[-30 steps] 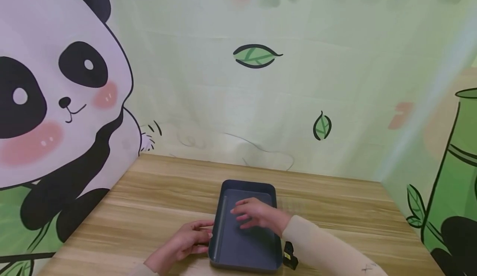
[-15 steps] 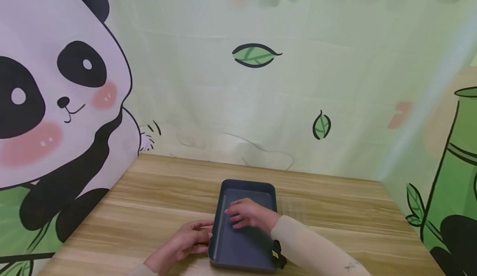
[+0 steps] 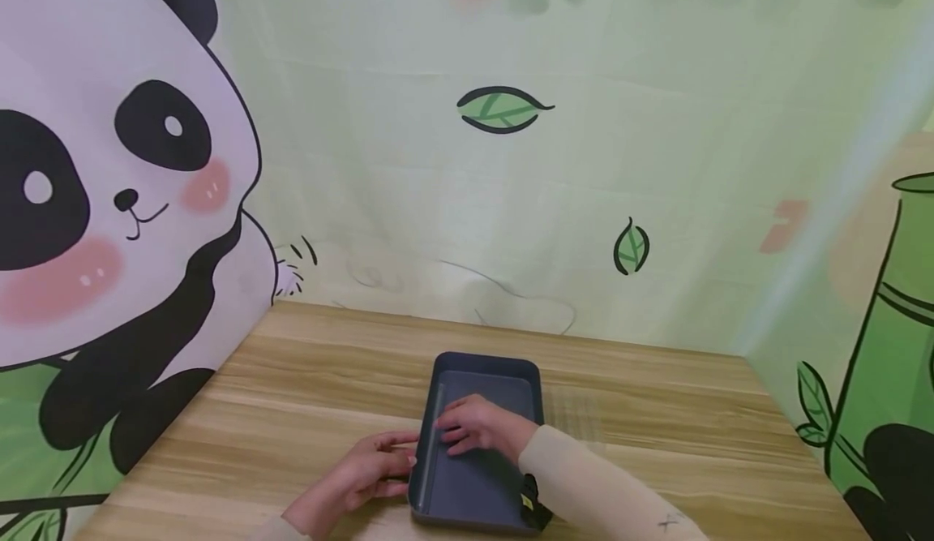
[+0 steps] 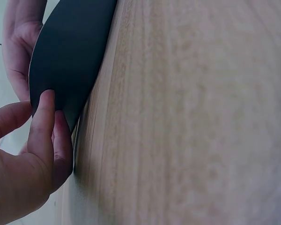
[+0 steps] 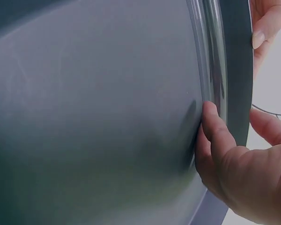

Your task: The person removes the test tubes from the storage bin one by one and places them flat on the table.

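A dark blue-grey rectangular tray [image 3: 477,517] lies on the wooden table. Along the inside of its left wall runs a clear, thin rod-like strip [image 5: 214,51], whose exact kind I cannot tell. My right hand [image 3: 477,426] reaches into the tray, its fingers slightly bent. In the right wrist view its fingertips touch the clear strip, while the thumb stays apart near the wall. My left hand [image 3: 375,470] rests at the tray's left side, fingers against the outer wall [image 4: 75,51] and thumb tip at the rim. Part of the tray's right side is hidden by the right sleeve.
Beside the tray on the right, several clear, faintly visible strips [image 3: 576,411] lie on the wooden table [image 3: 350,379]. A black strap-like device [image 3: 533,504] is at the right wrist. Printed fabric with a panda [image 3: 168,200] and leaves forms the walls around the table.
My right hand has moved left and slightly toward me inside the tray, to the clear strip. The left hand and the tray have stayed put.
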A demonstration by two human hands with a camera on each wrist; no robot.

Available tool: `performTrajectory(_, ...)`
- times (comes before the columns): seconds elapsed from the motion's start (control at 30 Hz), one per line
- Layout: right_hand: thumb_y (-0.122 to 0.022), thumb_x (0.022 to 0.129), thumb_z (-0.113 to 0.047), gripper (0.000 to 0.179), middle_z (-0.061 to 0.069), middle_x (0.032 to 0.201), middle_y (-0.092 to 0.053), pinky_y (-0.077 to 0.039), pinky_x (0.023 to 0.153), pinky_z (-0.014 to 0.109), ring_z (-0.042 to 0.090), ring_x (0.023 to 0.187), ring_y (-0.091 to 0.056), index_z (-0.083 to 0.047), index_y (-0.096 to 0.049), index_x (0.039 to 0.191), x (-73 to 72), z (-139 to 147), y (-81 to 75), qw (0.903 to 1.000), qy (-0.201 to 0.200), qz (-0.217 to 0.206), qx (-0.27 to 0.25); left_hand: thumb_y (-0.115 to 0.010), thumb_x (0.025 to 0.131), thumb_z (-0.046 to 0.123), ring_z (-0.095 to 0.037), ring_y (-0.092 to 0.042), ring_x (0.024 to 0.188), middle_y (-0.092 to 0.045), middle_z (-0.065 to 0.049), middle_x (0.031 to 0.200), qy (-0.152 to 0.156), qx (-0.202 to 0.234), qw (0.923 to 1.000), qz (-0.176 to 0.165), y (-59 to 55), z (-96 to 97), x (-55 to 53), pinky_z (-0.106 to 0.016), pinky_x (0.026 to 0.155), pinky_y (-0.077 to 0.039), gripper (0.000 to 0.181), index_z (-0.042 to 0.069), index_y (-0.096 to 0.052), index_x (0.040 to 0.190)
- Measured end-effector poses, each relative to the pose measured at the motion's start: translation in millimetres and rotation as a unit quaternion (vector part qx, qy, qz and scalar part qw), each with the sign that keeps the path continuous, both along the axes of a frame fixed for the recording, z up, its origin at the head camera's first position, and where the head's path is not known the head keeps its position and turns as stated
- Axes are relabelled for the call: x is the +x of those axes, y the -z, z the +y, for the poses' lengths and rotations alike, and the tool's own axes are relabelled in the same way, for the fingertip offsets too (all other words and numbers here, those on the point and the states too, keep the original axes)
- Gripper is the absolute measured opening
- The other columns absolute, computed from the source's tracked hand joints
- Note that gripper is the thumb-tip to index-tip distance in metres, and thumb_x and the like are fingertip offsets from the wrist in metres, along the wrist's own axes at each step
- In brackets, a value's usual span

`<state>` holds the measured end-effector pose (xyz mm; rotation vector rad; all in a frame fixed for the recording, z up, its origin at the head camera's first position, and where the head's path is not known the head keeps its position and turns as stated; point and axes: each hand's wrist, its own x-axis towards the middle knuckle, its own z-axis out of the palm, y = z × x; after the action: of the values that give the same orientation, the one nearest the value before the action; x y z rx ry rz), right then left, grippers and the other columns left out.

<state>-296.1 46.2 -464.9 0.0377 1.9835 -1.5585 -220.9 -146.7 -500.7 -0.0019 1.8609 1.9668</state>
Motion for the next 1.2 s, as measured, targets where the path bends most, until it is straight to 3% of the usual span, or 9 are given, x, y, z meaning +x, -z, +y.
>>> performTrajectory(0.2, -0.061, 0.092, 0.003, 0.051, 0.034, 0.13, -0.062, -0.058, 0.1, 0.051, 0.037, 0.114, -0.066, 0.016, -0.046, 0.138, 1.6, -3, 3.1, 0.9997, 0.023, 0.004, -0.009, -0.061, 0.094, 0.003, -0.011, -0.068, 0.095, -0.07, -0.007, 0.115, 0.002, -0.001, 1.0, 0.008, 0.6, 0.4, -0.7, -0.027, 0.075, -0.061, 0.059, -0.01, -0.041, 0.148)
performTrajectory(0.4, -0.059, 0.091, 0.005, 0.024, 0.033, 0.122, -0.062, -0.057, 0.102, 0.052, 0.033, 0.104, -0.064, 0.013, -0.061, 0.113, 3.5, -7, 2.0, 0.9979, 0.058, -0.013, -0.027, -0.061, 0.095, 0.004, -0.011, -0.068, 0.096, -0.07, -0.008, 0.117, 0.0, -0.004, 0.9999, 0.009, 1.2, -0.3, -1.3, -0.027, 0.074, -0.061, 0.059, -0.01, -0.04, 0.148)
performTrajectory(0.53, -0.06, 0.089, 0.009, 0.014, 0.028, 0.113, -0.061, -0.056, 0.101, 0.054, 0.034, 0.104, -0.063, 0.011, -0.062, 0.103, 5.8, -11, 2.0, 0.9956, 0.082, -0.024, -0.039, -0.06, 0.095, 0.003, -0.012, -0.069, 0.097, -0.071, -0.009, 0.119, 0.001, -0.007, 0.9999, 0.007, 0.8, 0.1, -1.0, -0.028, 0.075, -0.061, 0.059, -0.01, -0.041, 0.148)
performTrajectory(0.8, -0.058, 0.088, 0.014, 0.059, 0.034, 0.127, -0.06, -0.055, 0.102, 0.056, 0.041, 0.124, -0.06, 0.013, -0.04, 0.144, 8.7, -19, 2.4, 0.9952, 0.083, -0.029, -0.042, -0.06, 0.095, 0.003, -0.013, -0.068, 0.098, -0.069, -0.014, 0.123, -0.001, -0.013, 0.9999, 0.005, 0.7, 1.2, -1.3, -0.029, 0.076, -0.061, 0.058, -0.01, -0.041, 0.148)
performTrajectory(1.0, -0.057, 0.088, 0.015, 0.061, 0.03, 0.121, -0.063, -0.055, 0.101, 0.056, 0.033, 0.112, -0.063, 0.015, -0.039, 0.146, 9.7, -20, -0.3, 0.9957, 0.082, -0.025, -0.036, -0.06, 0.095, 0.004, -0.014, -0.069, 0.099, -0.07, -0.013, 0.122, -0.003, -0.015, 0.9999, 0.006, 2.4, 1.5, -3.6, -0.03, 0.076, -0.061, 0.059, -0.009, -0.041, 0.149)
performTrajectory(1.2, -0.057, 0.089, 0.015, 0.061, 0.034, 0.127, -0.06, -0.054, 0.102, 0.057, 0.036, 0.118, -0.061, 0.015, -0.037, 0.147, 9.6, -21, 0.1, 0.9958, 0.077, -0.03, -0.038, -0.06, 0.095, 0.004, -0.014, -0.068, 0.1, -0.069, -0.015, 0.124, -0.004, -0.016, 0.9999, 0.003, 1.6, 1.4, -2.5, -0.03, 0.076, -0.061, 0.058, -0.009, -0.041, 0.149)
